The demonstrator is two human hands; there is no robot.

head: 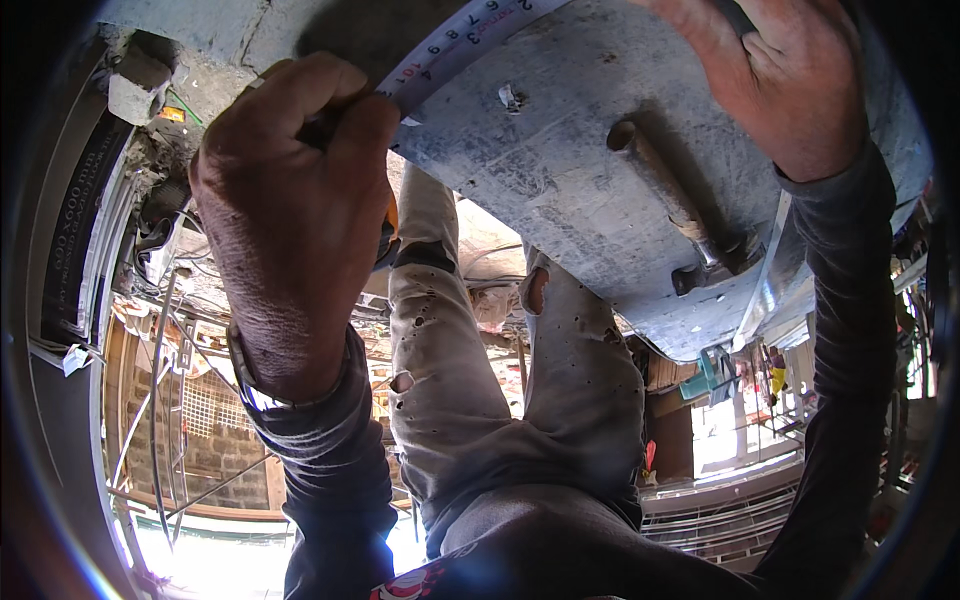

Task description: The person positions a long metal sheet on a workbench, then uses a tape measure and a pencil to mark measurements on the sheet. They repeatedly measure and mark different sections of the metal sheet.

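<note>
My left hand pinches a white tape measure blade between thumb and bent fingers. The blade bows up to the right over a worn grey board and leaves the view at the top. An orange and black edge shows behind my left hand; most of it is hidden. My right hand is over the board's far right part. Its fingertips are cut off by the top edge, so its hold is hidden. Between my hands and nearer me, a hammer with a tubular metal handle lies on the board.
A flat metal strip lies across the board's right side. Beyond its edge is a teal tool. At left are a concrete block, rubble and stacked cartons bearing print. My legs stand below the board, with cables on the ground.
</note>
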